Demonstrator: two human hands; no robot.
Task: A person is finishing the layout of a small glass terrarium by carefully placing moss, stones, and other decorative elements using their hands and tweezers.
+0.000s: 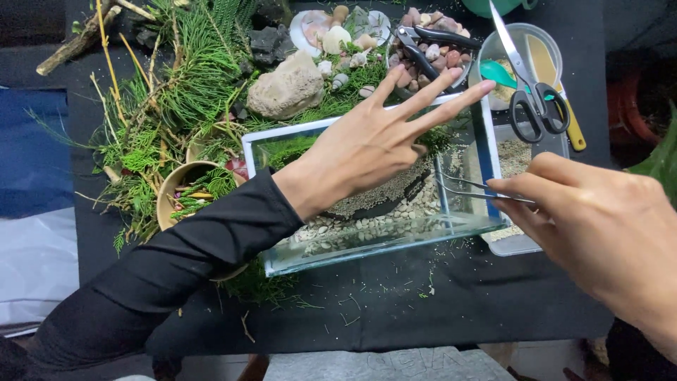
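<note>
Black cloth covers the table (395,310), which carries these items, left to right.

1. Far-left corner: bare sticks (74,44) and a heap of green cuttings (176,92), spilling toward the middle.
2. Left of centre: tan bowl (173,194) of cuttings, partly under the sleeve.
3. Left hand (367,144): black-sleeved, spread wide open, fingers fanned over the far rim of the tank; it holds nothing. Whether the palm touches the glass cannot be told.
4. Far edge, centre: pale rock (285,88), dark lumps, shells on a small plate (307,28).
5. Centre: rectangular glass tank (374,243), floor laid with pale gravel (367,229), a mound of finer grit and some moss. Judged heavy when loaded, rigid, slippery and breakable; best taken by both short ends or from beneath, not by one pane.
6. Far edge, right of centre: dish of mixed pebbles (434,53) with black pliers across it.
7. Right: clear tubs (518,243) of sand, a teal scoop, black-handled scissors (532,99).
8. Right hand (599,219): fingers pinched closed on thin metal tweezers (469,187), tips reaching inside the tank's right end. Tweezers judged light, springy and smooth; grip mid-shank, lightly.
</note>
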